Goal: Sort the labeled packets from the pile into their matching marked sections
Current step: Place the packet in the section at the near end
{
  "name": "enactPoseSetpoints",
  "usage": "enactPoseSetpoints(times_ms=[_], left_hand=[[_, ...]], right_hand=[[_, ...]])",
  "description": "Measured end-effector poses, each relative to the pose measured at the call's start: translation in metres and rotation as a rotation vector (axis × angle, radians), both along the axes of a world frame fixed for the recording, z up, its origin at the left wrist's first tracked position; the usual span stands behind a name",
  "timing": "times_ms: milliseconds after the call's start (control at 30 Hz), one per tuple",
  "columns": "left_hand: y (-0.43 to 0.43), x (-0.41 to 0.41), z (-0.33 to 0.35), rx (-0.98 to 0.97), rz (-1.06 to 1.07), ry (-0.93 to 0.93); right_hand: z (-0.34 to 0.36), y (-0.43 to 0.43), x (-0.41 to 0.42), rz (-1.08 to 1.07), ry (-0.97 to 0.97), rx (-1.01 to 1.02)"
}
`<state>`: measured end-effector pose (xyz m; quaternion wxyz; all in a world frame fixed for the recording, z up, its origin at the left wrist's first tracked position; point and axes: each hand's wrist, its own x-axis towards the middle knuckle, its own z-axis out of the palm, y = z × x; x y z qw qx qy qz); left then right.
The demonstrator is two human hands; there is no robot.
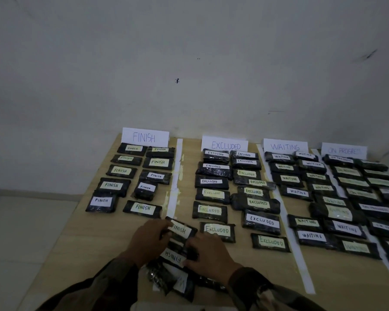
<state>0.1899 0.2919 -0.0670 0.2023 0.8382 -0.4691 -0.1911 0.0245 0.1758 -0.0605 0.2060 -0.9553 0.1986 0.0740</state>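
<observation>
Up front, half-hidden pile (164,277); FINISH packet (180,230) in left hand (147,240); right hand (208,254) grasp unclear.

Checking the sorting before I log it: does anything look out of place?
Readable labels match their sections. One EXCLUDED packet lies wedged between neighbours, jutting right toward the tape divider.

4 signs (145,136), 3 tape strips (175,176) & 2 hands are counted: left hand (147,240), right hand (208,254). 10 pkts (142,207) are laid under FINISH, 14 under EXCLUDED, approx. 14 under WAITING. Those under ON PROGRESS are too blurred & cropped to be counted. In the pile (166,277), 2 FINISH labels are seen.
</observation>
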Motion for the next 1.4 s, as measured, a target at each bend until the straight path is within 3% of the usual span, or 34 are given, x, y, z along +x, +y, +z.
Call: enactPoseSetpoints(times_ms=[267,467,600,767,967,1167,1400], left_hand=[[0.019,0.004,0.003,-0.015,-0.091,0.027],[0.008,-0.004,0.019,-0.079,-0.116,0.022],[-0.004,-0.014,0.030,-0.165,0.226,0.278],[-0.009,-0.020,0.041,-0.281,0.637,0.782],[0.001,-0.029,0.039,-0.352,0.784,1.122],[0.021,-0.027,0.036,-0.374,0.821,0.921],[0.067,0.001,0.018,-0.132,0.670,0.271]], right_hand=[[0.003,0.005,0.007,-0.340,-0.146,0.368],[0.023,0.003,0.022,-0.421,-0.377,0.559],[0.037,0.004,0.033,-0.526,-0.489,0.527],[0.030,0.021,0.035,-0.417,-0.380,0.457],[0.011,0.042,0.040,-0.306,-0.382,0.250],[0.007,0.042,0.046,-0.223,-0.350,0.170],[0.014,0.041,0.068,-0.076,-0.159,-0.078]])
